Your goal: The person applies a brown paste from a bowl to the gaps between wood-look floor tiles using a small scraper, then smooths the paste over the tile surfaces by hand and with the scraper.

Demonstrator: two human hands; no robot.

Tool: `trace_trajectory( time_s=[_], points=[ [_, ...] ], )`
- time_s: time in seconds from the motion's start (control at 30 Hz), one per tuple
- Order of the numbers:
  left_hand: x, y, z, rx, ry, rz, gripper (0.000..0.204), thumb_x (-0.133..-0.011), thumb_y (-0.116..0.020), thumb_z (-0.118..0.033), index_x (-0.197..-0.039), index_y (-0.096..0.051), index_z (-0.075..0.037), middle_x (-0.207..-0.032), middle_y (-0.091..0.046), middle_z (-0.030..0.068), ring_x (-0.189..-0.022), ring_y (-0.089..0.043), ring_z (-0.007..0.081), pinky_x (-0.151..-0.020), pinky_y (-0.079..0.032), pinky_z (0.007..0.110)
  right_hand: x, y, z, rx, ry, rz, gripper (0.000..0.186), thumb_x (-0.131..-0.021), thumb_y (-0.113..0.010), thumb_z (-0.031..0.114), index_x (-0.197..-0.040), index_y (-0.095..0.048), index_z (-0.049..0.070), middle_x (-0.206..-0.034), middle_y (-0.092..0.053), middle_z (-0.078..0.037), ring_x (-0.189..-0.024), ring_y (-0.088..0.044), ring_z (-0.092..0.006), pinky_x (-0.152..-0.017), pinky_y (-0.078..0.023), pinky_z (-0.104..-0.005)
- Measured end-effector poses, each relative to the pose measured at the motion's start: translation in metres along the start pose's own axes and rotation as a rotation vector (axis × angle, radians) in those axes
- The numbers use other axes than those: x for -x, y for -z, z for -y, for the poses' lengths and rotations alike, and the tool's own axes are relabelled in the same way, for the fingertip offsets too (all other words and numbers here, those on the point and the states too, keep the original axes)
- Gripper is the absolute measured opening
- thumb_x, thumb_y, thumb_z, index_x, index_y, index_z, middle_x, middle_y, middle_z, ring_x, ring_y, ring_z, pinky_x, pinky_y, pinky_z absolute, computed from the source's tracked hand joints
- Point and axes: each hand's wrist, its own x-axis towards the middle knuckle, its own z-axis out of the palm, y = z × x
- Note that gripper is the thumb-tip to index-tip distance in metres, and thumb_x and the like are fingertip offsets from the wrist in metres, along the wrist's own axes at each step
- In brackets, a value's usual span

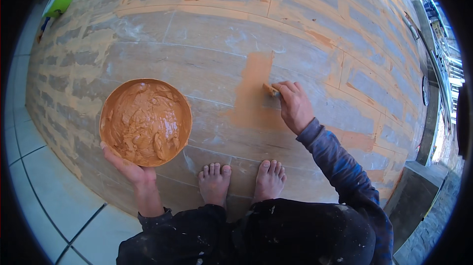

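Partly hidden: small tool (269,89) in right hand (296,107); left hand (134,170) beneath bowl (185,137).

Dark blue patterned sleeve (340,159), black trousers (305,230) flecked white, bare hands (297,107), bare feet (215,184)

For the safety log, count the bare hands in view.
2: the left hand supporting the bowl, lower left; the right hand holding a small tool by the orange patch.

Pale tiles (64,191), dark joints (89,223), left; grey block (414,196), bright light right.
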Motion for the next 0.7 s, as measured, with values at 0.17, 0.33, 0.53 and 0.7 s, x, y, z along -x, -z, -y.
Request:
trace_trajectory(
  time_s=[0.17, 0.33, 0.53, 0.7],
  points=[
    [0.000, -0.009, -0.002, -0.005, 0.045, 0.009, 0.072, -0.105, -0.034, -0.064, -0.156, -0.037, -0.013, -0.159, -0.041, 0.0091, -0.144, -0.043, 0.0285, -0.117, -0.042, 0.047, -0.046, -0.004, -0.019, 0.356, 0.004, -0.200, 0.042, -0.084, -0.058, 0.003, -0.126, -0.061, 0.001, -0.111, -0.062, -0.013, -0.101, -0.058, -0.0335, -0.089, -0.049, -0.0413],
    [0.000, -0.005, -0.002, 0.004, 0.018, -0.004, 0.072, -0.105, -0.034, -0.064, -0.155, -0.037, -0.013, -0.158, -0.042, 0.0094, -0.144, -0.044, 0.0287, -0.118, -0.041, 0.048, 0.047, -0.053, 0.059, 0.288, 0.250, 0.065, 0.048, -0.088, -0.056, 0.015, -0.132, -0.057, -0.005, -0.105, -0.058, -0.011, -0.101, -0.059, -0.0256, -0.089, -0.052, -0.0369],
    [0.005, -0.007, -0.007, -0.016, -0.004, -0.038, 0.072, -0.105, -0.034, -0.064, -0.155, -0.038, -0.013, -0.157, -0.043, 0.0092, -0.142, -0.045, 0.0287, -0.117, -0.042, 0.047, -0.008, -0.033, 0.043, 0.005, 0.266, 0.118, 0.039, -0.089, -0.058, 0.010, -0.127, -0.066, 0.009, -0.114, -0.061, -0.007, -0.108, -0.059, -0.0256, -0.094, -0.053, -0.0381],
    [-0.003, -0.011, 0.004, -0.029, -0.019, -0.066, 0.072, -0.105, -0.034, -0.064, -0.155, -0.038, -0.013, -0.157, -0.043, 0.0089, -0.142, -0.045, 0.0283, -0.117, -0.043, 0.047, -0.054, -0.072, 0.032, -0.068, 0.589, 0.171, 0.042, -0.087, -0.059, 0.011, -0.128, -0.066, 0.007, -0.122, -0.061, -0.007, -0.117, -0.057, -0.0260, -0.103, -0.051, -0.0373]
  ],
)
